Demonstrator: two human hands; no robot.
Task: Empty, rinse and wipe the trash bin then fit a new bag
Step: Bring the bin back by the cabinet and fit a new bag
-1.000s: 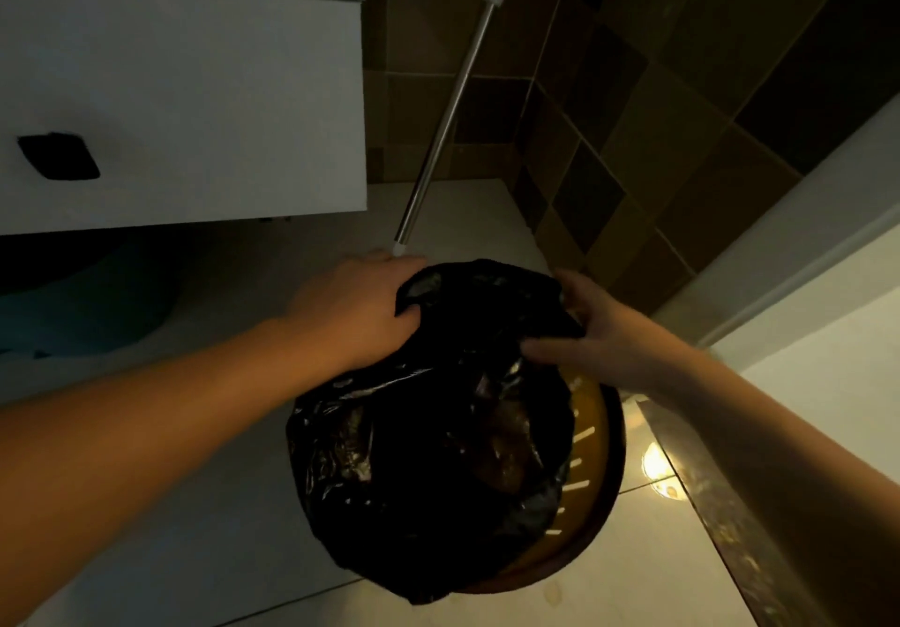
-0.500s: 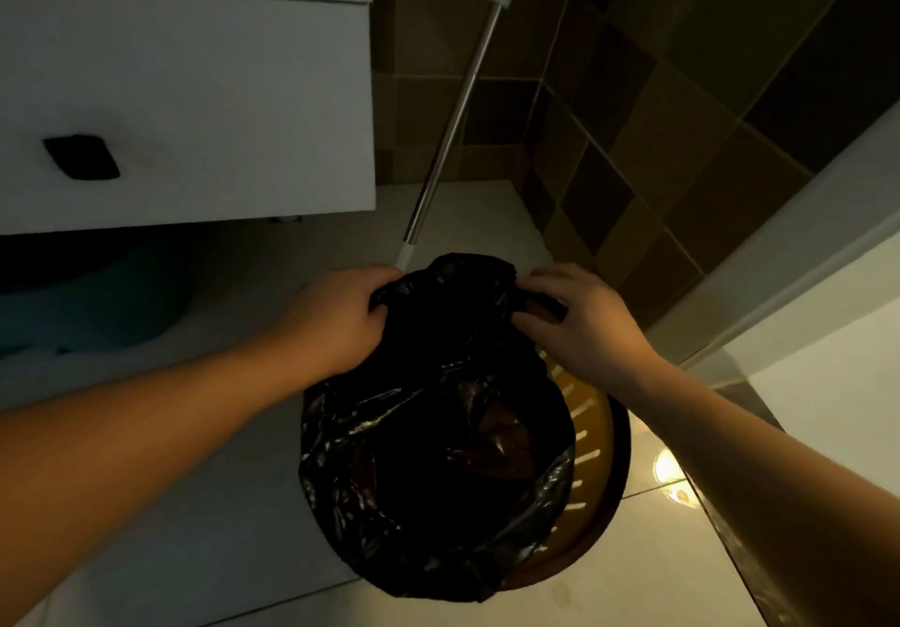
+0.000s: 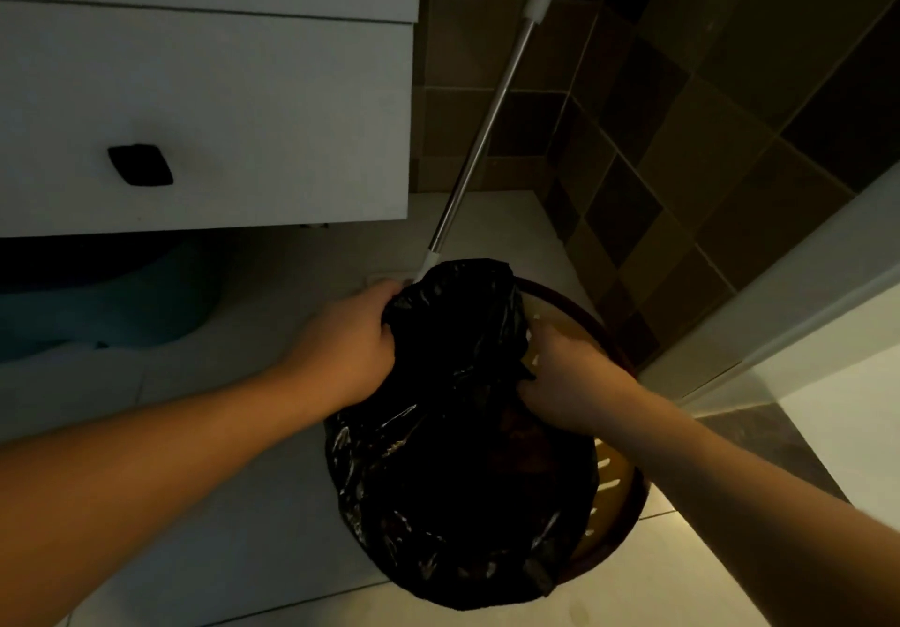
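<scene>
We see the black trash bag [image 3: 453, 456] sitting in the brown slotted trash bin [image 3: 611, 475], bulging over the bin's left rim and gathered to a bunched neck at the far side of the bin. Our left hand [image 3: 348, 344] grips the left side of that neck, its fingers [image 3: 384, 329] curled into the plastic, and our right hand [image 3: 567, 378] grips the right side lower down, fingers hooked into the folds, so the bag's neck lies pinched between the two hands. To the right of the bag the bin's inner wall shows, yellowish with pale slots. The bin stands on a pale tiled floor [image 3: 272, 553]. Just beyond the bin a metal mop handle [image 3: 479, 139] rises at a slant, its lower end meeting the floor right behind the bag's neck. To the left of the bin and beyond it hangs a white cabinet [image 3: 234, 105] with a dark handle [image 3: 140, 164], and beneath the cabinet lies a blue basin [image 3: 121, 305] in shadow. To the right of the bin, a wall of dark and tan tiles [image 3: 706, 149] runs back into the corner, and a pale door frame [image 3: 798, 285] stands in front of it.
</scene>
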